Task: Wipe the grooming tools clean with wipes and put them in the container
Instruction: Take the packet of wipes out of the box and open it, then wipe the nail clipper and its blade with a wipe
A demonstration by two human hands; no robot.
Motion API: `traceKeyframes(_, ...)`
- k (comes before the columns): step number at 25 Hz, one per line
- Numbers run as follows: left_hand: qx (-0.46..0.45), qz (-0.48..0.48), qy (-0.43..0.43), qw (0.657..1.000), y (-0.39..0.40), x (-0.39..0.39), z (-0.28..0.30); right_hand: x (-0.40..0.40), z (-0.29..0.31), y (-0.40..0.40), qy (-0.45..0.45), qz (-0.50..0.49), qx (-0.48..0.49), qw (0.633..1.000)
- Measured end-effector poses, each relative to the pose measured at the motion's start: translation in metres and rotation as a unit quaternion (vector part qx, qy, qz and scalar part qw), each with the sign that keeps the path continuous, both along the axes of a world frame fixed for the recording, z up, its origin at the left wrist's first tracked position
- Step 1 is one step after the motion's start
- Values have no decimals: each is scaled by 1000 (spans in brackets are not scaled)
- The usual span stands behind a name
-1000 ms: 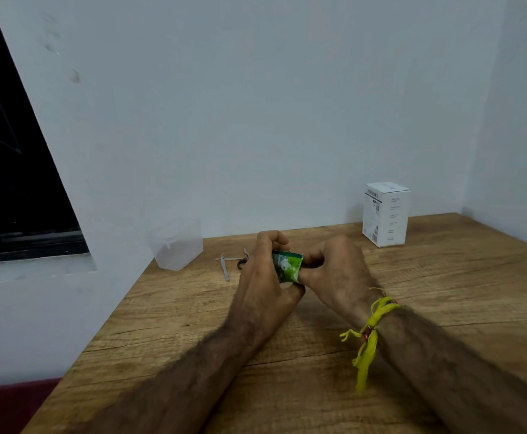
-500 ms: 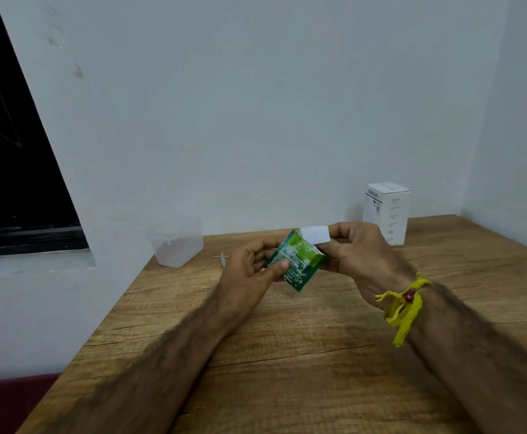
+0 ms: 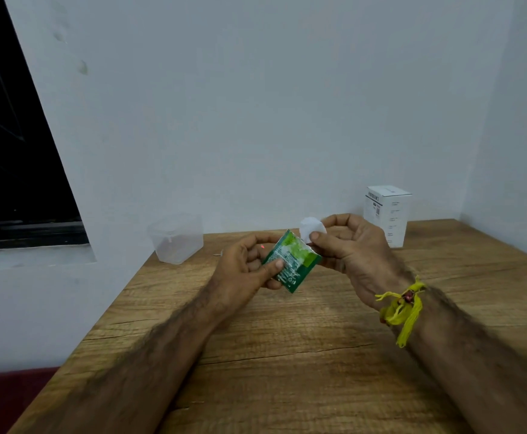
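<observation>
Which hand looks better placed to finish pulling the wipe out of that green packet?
Probably the right hand: it already pinches the white wipe poking from the packet's top, while the left hand grips the packet steady above the table.

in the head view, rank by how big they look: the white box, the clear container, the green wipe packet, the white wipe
1. clear container and white box: look alike, not ranked
2. green wipe packet, though it is nearer the camera
3. white wipe, partly hidden by fingers
</observation>
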State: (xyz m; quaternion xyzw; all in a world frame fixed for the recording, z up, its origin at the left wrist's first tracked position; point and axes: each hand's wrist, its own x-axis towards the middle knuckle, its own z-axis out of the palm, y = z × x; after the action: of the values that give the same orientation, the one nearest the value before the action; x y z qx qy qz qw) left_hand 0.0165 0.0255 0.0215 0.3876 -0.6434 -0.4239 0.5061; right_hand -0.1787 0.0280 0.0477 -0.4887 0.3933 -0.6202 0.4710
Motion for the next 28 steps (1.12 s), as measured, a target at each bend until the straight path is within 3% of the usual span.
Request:
traceKeyframes(3,28,53,24,998,0,9,10,5,1,2,39,11,-37,998)
traceKeyframes(8,159,151,69,973,-4,42,28,13,-3,2,37,-3,-45,998)
traceKeyframes(14,248,279,-91,923,3,92,18,28,0,-1,-3,20,-24,1000)
traceKeyframes(17,215,318,-176,906,3,103,13,49,9,-1,20,46,-8,999)
traceKeyframes(20,166,364,-343,850,4,101,14,64,14,-17,30,54,33,998)
traceKeyframes(24,135,383,-439,802,0,98,8,72,-4,-31,11,47,85,995)
traceKeyframes(26,81,389,-435,808,1,92,13,64,-8,-35,33,13,110,993)
traceKeyframes(28,-36,373,-372,849,2,78,14,51,-5,-37,25,-29,99,994)
